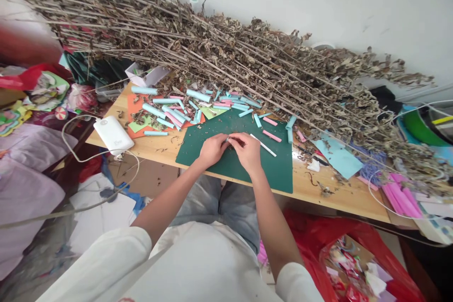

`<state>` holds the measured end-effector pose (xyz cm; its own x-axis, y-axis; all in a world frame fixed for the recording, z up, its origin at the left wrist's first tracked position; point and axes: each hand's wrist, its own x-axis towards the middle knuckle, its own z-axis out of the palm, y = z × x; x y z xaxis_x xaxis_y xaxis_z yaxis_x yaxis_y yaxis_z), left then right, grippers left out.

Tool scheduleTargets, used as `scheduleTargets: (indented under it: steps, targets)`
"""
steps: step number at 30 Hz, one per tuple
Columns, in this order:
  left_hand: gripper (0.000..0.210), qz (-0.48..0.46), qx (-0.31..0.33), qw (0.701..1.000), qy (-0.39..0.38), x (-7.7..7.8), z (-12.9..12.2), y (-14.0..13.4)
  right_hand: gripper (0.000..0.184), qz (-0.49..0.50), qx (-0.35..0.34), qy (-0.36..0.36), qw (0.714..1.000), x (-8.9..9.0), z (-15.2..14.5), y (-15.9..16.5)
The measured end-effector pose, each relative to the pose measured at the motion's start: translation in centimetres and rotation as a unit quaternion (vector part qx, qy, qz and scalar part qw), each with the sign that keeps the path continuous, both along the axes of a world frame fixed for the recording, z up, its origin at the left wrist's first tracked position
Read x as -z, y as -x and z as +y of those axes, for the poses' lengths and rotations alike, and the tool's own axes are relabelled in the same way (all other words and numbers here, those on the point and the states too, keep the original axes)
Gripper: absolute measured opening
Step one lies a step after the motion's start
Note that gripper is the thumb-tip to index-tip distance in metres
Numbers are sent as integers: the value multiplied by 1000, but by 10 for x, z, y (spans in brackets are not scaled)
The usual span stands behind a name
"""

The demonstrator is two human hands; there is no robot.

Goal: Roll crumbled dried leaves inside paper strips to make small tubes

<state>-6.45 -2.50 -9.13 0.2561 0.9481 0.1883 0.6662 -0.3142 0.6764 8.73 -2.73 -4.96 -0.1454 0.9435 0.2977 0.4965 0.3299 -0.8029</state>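
Note:
Over the green cutting mat [274, 167], my left hand [212, 150] and my right hand [247, 151] meet, fingertips pinched together. Something small may be between them, but the fingers hide it. Just right of my right hand lies a thin white paper roll [264, 145]. Beyond it are a pink paper roll [272, 136] and a light blue paper roll [257, 120]. More blue and pink rolls are heaped along the mat's far edge, such as a large blue roll [198, 95]. Crumbs of dry leaf are scattered on the mat.
A big bundle of dried leafy stalks [212, 52] spans the back of the wooden table [150, 147]. On the left sits a white power bank [113, 135] with a cable. Blue paper [338, 155] and purple yarn [371, 163] lie right. Below hangs a red bag [304, 233] of scraps.

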Motion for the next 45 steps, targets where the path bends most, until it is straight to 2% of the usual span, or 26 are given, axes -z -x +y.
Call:
scheduleTargets:
  steps: [4,9,11,14,16,18,21,24,27,31,35,37,42,45]
  targets:
    - [21,-14,8,1000,-6,0,-1,2,18,-36,3,-67,997,7,-5,2]
    - [21,-22,7,1000,-6,-2,0,3,19,-53,24,-87,995,8,-7,9]
    - [21,-19,4,1000,-4,-2,0,3,19,-35,40,-72,996,4,-6,11]
    - [20,-11,1,1000,-1,-3,1,2,15,23,48,-2,999,-1,-3,14]
    - [21,-6,-1,1000,0,-4,1,2,12,64,41,50,996,-4,0,13]
    - [23,-4,0,1000,0,-4,1,2,11,69,28,68,995,-6,2,11]
    - [23,-1,-1,1000,2,-4,1,2,13,-14,8,5,1000,-7,1,7]
    - [21,1,0,1000,6,-4,0,1,18,-122,-11,-81,989,-4,-3,4]
    - [20,-2,0,1000,6,-3,0,1,22,-161,-13,-117,980,2,-7,1]
    - [20,-1,-2,1000,3,-3,0,0,21,-119,-21,-95,988,3,-6,-3]
    - [22,4,-3,1000,0,-2,0,1,15,-74,-18,-48,996,-3,-2,-3]
    - [22,7,-3,1000,-1,-2,0,1,13,-85,-24,-36,995,-7,0,-4]
    - [22,13,-4,1000,0,-2,-1,1,18,-154,-85,-72,982,-10,8,-8]
    - [21,3,0,1000,0,-1,-1,1,18,-155,-92,-90,979,-5,9,-10]
